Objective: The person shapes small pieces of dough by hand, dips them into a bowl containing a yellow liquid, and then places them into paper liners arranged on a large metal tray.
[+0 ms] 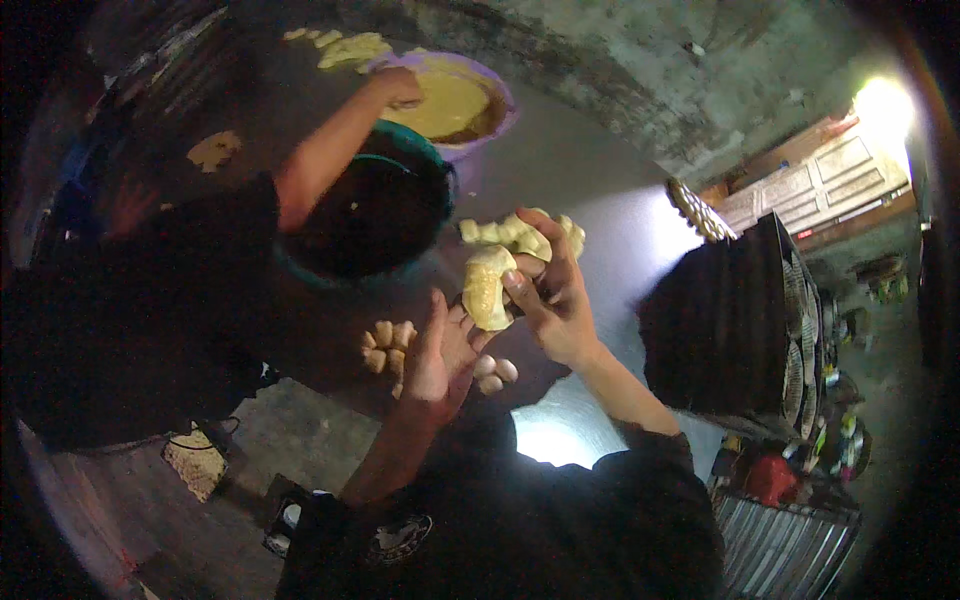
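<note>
My right hand [552, 305] is closed around a pale yellow, lumpy piece of what looks like dough [487, 287], its thumb pressing the near end. Beyond those fingers lie more pale yellow lumps [508, 235]; whether they join the held piece I cannot tell. Just below it, my left hand [440, 358] is open, palm up with the thumb raised. Its fingertips reach under the dough, and whether they touch it is hidden. Several brownish lumps [390, 345] rest left of my left hand. Small whitish, egg-shaped balls [495, 373] sit to its right.
At left, a co-worker's hand [398, 88] reaches to a purple basin [508, 100] of yellow mass. Nearer stands a dark tub with a teal rim [450, 190]. More yellow pieces [350, 48] lie at the far edge. A stack of dark trays [740, 320] stands at right.
</note>
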Motion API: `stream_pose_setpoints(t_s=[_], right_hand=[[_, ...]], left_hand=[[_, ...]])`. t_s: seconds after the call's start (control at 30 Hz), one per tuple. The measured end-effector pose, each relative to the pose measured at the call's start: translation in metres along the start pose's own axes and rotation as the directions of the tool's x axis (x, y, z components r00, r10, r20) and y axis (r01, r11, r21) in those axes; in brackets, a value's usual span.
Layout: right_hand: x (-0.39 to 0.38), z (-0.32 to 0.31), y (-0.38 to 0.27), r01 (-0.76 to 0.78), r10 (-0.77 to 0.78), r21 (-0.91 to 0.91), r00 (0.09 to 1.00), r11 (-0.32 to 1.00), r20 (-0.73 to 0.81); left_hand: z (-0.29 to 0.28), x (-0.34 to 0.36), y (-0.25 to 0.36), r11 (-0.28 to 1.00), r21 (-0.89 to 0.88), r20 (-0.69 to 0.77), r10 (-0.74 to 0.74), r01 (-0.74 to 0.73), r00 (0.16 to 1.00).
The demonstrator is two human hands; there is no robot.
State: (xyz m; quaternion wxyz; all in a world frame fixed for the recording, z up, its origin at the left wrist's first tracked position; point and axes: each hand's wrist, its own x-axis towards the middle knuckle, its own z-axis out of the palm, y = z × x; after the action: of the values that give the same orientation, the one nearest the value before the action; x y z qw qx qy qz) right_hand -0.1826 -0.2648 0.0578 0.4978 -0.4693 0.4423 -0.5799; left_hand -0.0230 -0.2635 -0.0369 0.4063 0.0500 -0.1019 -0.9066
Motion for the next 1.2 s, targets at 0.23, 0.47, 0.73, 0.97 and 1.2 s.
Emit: stream_pose_setpoints(t_s=[0.23, 0.47, 0.73, 0.97, 1.2], right_hand=[[-0.099, -0.092, -0.012, -0.119, 0.118, 0.080, 0.993, 0.990, 0.012], [-0.178, -0.135, -0.046, 0.432, -0.330, -0.733, 0.897, 0.525, 0.292], [-0.252, -0.166, -0.047, 0.406, -0.403, -0.452, 0.909, 0.795, 0.106], [-0.275, -0.163, -0.078, 0.647, -0.554, -0.603, 0.745, 0.466, 0.371], [-0.262, -0.159, -0.100, 0.526, -0.388, -0.570, 0.850, 0.632, 0.355]], left_hand=[[0.064, -0.015, -0.090, 0.991, -0.127, -0.349, -0.009, -0.038, 0.937], [0.118, -0.041, -0.161, 0.745, 0.652, -0.060, 0.237, -0.142, 0.970], [0.135, -0.071, -0.231, 0.398, 0.883, 0.070, 0.408, -0.247, 0.910], [0.121, -0.082, -0.243, 0.495, 0.856, -0.053, 0.374, -0.151, 0.926], [0.146, -0.092, -0.229, 0.355, 0.912, 0.102, 0.285, -0.204, 0.953]])
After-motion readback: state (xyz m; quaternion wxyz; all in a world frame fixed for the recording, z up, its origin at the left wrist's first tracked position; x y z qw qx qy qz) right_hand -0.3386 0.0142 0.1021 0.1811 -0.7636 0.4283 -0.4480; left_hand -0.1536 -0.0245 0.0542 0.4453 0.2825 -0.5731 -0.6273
